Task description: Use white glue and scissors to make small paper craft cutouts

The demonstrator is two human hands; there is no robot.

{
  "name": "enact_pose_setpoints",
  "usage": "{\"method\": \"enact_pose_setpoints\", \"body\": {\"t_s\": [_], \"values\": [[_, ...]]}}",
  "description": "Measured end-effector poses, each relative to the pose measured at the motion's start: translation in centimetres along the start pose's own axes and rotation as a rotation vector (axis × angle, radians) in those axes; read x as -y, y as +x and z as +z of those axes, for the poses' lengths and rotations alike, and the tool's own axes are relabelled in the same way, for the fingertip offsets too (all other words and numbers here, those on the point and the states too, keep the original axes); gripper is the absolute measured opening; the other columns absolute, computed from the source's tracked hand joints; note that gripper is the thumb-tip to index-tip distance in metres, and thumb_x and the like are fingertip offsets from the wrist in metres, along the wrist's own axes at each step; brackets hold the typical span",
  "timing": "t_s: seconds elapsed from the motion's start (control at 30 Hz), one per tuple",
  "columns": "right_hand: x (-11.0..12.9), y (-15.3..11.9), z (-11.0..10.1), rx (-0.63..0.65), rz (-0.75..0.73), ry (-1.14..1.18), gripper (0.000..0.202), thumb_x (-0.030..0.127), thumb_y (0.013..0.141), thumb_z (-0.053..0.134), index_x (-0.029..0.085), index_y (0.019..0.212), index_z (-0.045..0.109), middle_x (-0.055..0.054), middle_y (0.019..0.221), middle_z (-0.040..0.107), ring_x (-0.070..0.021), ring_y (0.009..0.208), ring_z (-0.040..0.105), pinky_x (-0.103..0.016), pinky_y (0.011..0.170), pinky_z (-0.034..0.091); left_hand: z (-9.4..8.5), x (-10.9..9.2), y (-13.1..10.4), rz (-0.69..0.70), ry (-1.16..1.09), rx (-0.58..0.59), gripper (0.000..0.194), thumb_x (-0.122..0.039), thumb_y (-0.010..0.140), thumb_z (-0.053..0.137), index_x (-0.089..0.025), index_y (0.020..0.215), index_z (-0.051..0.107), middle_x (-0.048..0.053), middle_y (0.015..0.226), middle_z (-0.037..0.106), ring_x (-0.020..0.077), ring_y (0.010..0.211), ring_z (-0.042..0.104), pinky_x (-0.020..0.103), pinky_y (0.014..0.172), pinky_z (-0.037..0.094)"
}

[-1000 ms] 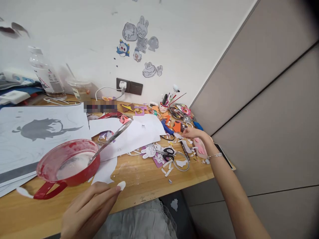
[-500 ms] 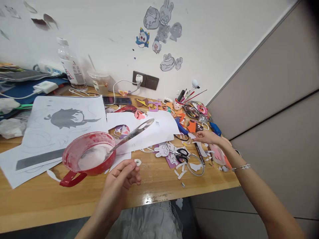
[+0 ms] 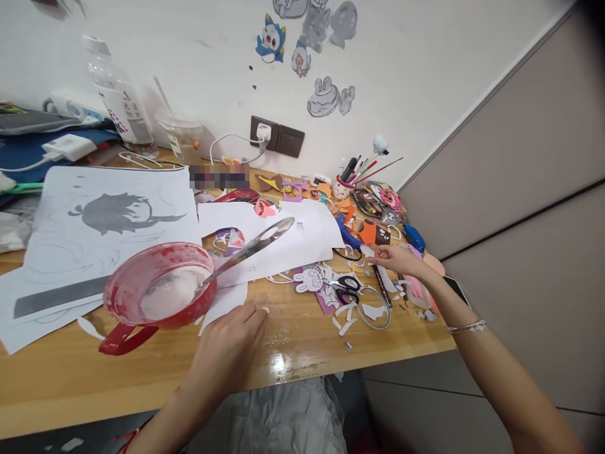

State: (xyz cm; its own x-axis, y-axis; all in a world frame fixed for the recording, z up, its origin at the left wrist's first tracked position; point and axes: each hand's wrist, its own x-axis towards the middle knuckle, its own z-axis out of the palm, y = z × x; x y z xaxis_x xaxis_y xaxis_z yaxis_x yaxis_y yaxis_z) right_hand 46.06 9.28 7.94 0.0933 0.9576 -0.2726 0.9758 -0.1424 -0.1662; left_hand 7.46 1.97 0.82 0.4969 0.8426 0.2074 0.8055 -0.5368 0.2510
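Observation:
My left hand (image 3: 236,337) rests low on the wooden table (image 3: 302,353), right of the red bowl (image 3: 158,287), palm down with its fingers together. A small white paper piece (image 3: 265,310) shows at its fingertips. The bowl holds white paste and a metal spoon (image 3: 250,252). My right hand (image 3: 388,257) is over the scraps at the right, its fingers pinched at a white paper scrap (image 3: 367,251). Between the hands lie a white rabbit cutout (image 3: 308,280) and black-handled scissors (image 3: 348,289).
A roll of tape (image 3: 387,315) lies near the scissors. Behind are a pen cup (image 3: 343,188), a plastic cup (image 3: 182,139) and a bottle (image 3: 123,107). Drawing sheets (image 3: 113,221) spread at the left. A cabinet panel (image 3: 510,157) stands at the right.
My left hand has turned palm down and lowered to the table, with the small paper piece now mostly covered. My right hand stays at the scraps. The view has shifted slightly.

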Motion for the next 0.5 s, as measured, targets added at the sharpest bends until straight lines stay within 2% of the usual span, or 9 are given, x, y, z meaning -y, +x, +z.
{"method": "enact_pose_setpoints", "body": {"t_s": [0.13,0.27,0.37,0.43,0.5], "values": [[-0.1,-0.2,0.1,-0.042,0.0,-0.022,0.032,0.047,0.079,0.046,0.021,0.062,0.039,0.003,0.056,0.042,-0.0098,0.049,0.035,-0.024,0.048,0.026,-0.8,0.0,0.6,-0.066,-0.104,0.206,0.031,-0.015,0.086,0.033,-0.024,0.098,0.061,0.004,0.087,0.066,0.0168,0.071,0.062,0.024,0.06,0.04],[-0.4,-0.2,0.0,-0.025,0.062,-0.024,0.02,0.033,0.083,0.042,0.019,0.072,0.052,0.001,0.059,0.051,-0.0108,0.05,0.04,-0.024,0.049,0.028,-1.1,0.2,0.3,-0.093,-0.136,0.246,0.036,-0.018,0.086,0.03,-0.026,0.107,0.058,0.005,0.105,0.066,0.0194,0.084,0.064,0.026,0.066,0.044],[-1.0,0.1,-0.2,-0.038,0.097,-0.016,0.024,0.025,0.084,0.035,0.018,0.086,0.059,0.0,0.06,0.056,-0.0122,0.051,0.046,-0.024,0.051,0.03,-1.2,0.2,0.2,-0.094,-0.119,0.263,0.037,-0.019,0.086,0.029,-0.025,0.108,0.059,0.005,0.114,0.063,0.0221,0.093,0.064,0.029,0.069,0.046],[-1.6,0.5,-0.5,-0.075,0.12,-0.028,0.025,0.027,0.084,0.037,0.018,0.084,0.061,-0.001,0.06,0.058,-0.013,0.053,0.049,-0.024,0.053,0.031,-1.3,0.1,0.4,-0.096,-0.089,0.287,0.037,-0.019,0.085,0.03,-0.025,0.105,0.06,0.005,0.109,0.065,0.0241,0.087,0.065,0.031,0.065,0.046],[-2.3,0.9,-1.0,-0.11,0.155,-0.04,0.03,0.035,0.084,0.041,0.017,0.072,0.061,-0.002,0.054,0.056,-0.0132,0.051,0.048,-0.025,0.052,0.03,-1.5,-0.2,0.7,-0.096,-0.059,0.304,0.036,-0.019,0.085,0.031,-0.025,0.101,0.062,0.005,0.099,0.068,0.0249,0.077,0.066,0.031,0.059,0.044]]}}
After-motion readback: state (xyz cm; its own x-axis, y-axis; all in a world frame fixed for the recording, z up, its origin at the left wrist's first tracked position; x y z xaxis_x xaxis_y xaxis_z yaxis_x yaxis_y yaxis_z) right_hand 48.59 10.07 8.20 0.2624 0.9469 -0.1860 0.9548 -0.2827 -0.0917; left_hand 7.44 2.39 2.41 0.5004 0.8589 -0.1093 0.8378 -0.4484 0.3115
